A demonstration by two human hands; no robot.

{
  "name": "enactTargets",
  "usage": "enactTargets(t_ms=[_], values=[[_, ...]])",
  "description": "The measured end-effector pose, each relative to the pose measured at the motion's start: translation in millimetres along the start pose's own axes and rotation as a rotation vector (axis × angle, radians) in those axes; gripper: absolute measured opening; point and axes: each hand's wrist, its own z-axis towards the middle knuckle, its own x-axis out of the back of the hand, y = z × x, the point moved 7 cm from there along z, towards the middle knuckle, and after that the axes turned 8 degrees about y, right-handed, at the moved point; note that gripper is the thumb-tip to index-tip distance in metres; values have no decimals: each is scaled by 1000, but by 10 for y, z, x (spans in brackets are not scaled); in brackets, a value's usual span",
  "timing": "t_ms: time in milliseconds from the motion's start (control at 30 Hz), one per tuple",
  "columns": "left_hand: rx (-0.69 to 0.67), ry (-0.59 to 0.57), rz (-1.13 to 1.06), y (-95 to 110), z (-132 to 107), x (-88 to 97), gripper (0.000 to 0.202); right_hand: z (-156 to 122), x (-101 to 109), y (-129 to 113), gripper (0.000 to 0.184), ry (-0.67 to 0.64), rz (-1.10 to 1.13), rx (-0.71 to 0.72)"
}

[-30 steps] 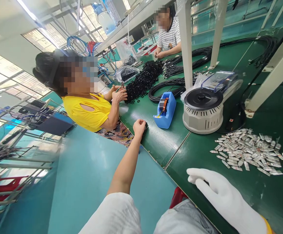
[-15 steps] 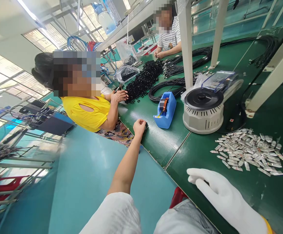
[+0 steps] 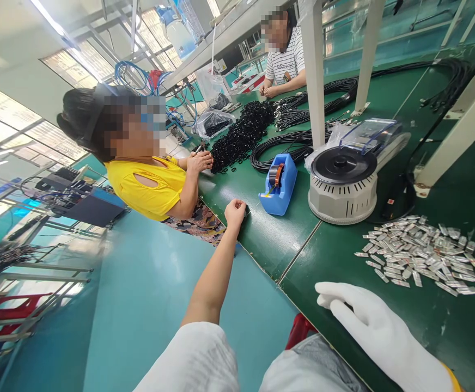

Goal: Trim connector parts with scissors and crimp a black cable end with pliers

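Note:
My bare left hand (image 3: 235, 214) rests at the near edge of the green table, its fingers curled together. A small dark bit shows beside the fingertips, but what they pinch, if anything, I cannot make out. Just to the right of that hand stands a blue tape dispenser (image 3: 288, 185) with a roll of amber tape (image 3: 277, 175). My right hand (image 3: 364, 318), in a white glove, lies low over the table with fingers stretched out and a gap by the thumb, holding nothing visible. Beyond it is a pile of small silvery flat pieces (image 3: 419, 253).
A round grey tape machine (image 3: 341, 196) with a black disc stands mid-table. Behind lie coiled black cables (image 3: 278, 152) and a heap of black rings (image 3: 243, 133). A white post (image 3: 316, 76) rises there. A co-worker in yellow (image 3: 147, 188) sits left; another in stripes (image 3: 288, 57) sits farther back.
The whole view shifts very slightly. The co-worker in yellow has turned the head a little; both my hands keep their pose and place on the table.

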Motion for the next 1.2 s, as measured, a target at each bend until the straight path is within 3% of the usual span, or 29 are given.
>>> enactTargets(t_ms=[300, 700, 1200], values=[[-14, -41, 43, -116, 54, -82, 34, -6, -2, -15, 39, -7, 0, -3], [-2, -9, 14, -35, 16, -24, 33, 10, 22, -37, 40, 37, 1, 46], [1, -21, 11, -54, 19, -24, 33, -11, 4, 8, 40, 10, 14, -16]])
